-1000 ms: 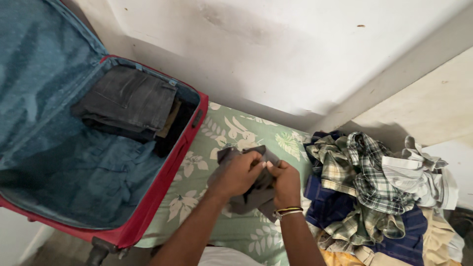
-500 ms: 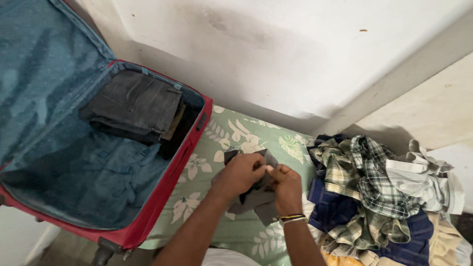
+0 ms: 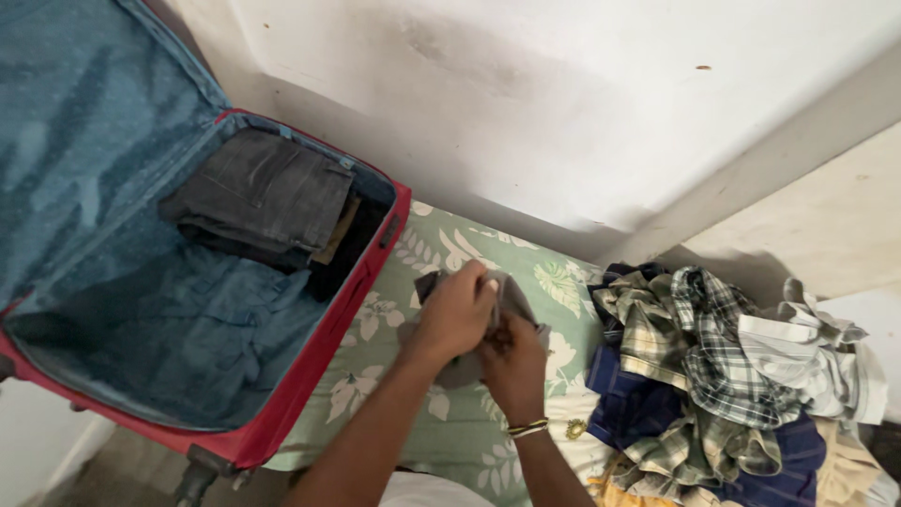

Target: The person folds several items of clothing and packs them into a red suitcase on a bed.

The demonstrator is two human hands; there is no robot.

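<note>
Over the green leaf-print bedsheet, near the middle of my view, I have both hands bunched on a small grey garment. My left hand lies on top of it, fingers curled down over the cloth and closed on its upper edge. My right hand sits just beneath and to the right, its grip also closed into the same cloth; a pair of bangles shows at that wrist. The garment is crumpled between the two hands, held a little above the sheet, though I cannot tell whether its lower edge touches the bed.

To the left, a red suitcase lies open on the bed, its teal lining showing. Folded dark grey jeans rest in its far corner, with other dark folded items just beside them on the right.

To the right of my hands sits a loose pile of clothes: checked shirts on top, a navy piece beneath, a pale striped shirt at the far right. A white wall stands behind the bed.
</note>
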